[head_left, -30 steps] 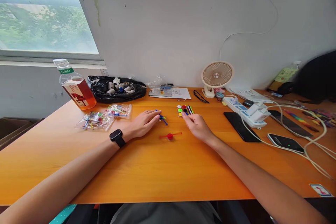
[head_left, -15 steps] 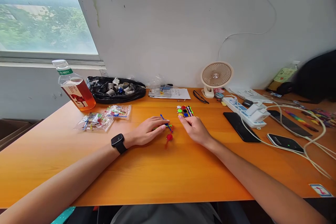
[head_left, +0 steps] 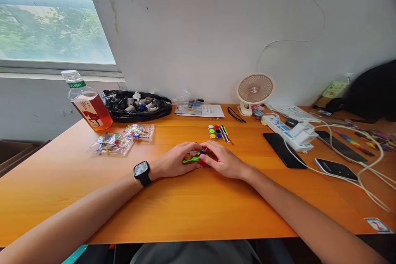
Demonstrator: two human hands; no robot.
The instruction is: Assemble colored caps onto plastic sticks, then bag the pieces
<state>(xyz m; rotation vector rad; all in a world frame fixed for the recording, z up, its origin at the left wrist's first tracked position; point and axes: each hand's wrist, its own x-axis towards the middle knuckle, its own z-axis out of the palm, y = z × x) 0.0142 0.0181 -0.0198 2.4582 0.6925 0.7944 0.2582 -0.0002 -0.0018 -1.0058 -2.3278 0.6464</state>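
Note:
A loose pile of small colourful plastic pieces [head_left: 192, 159], yellow, green, blue and red, lies on the table between my hands. My left hand [head_left: 173, 160], with a black watch [head_left: 142, 173] on its wrist, curves around the pile's left side, thumb and fingers apart. From the right, my right hand [head_left: 227, 161] cups the pile, its thumb over blue and red pieces. The fingertips of both hands nearly meet at the far side. Just beyond, coloured round discs [head_left: 212, 131] lie in rows beside a bundle of thin coloured sticks [head_left: 225, 133]. The hands hide part of the pile.
Clear plastic packets [head_left: 113, 143] of similar pieces lie at the left, near a tea bottle [head_left: 91, 109] and a black bag [head_left: 119, 113] of grey tubes. A small fan [head_left: 255, 88] stands at the back. Phones [head_left: 283, 148], a power strip [head_left: 286, 131] and cables occupy the right.
My right hand has moved left and nearer, from beside the discs to the pile, and its fingers have spread. A red piece in front was drawn into the pile between my hands.

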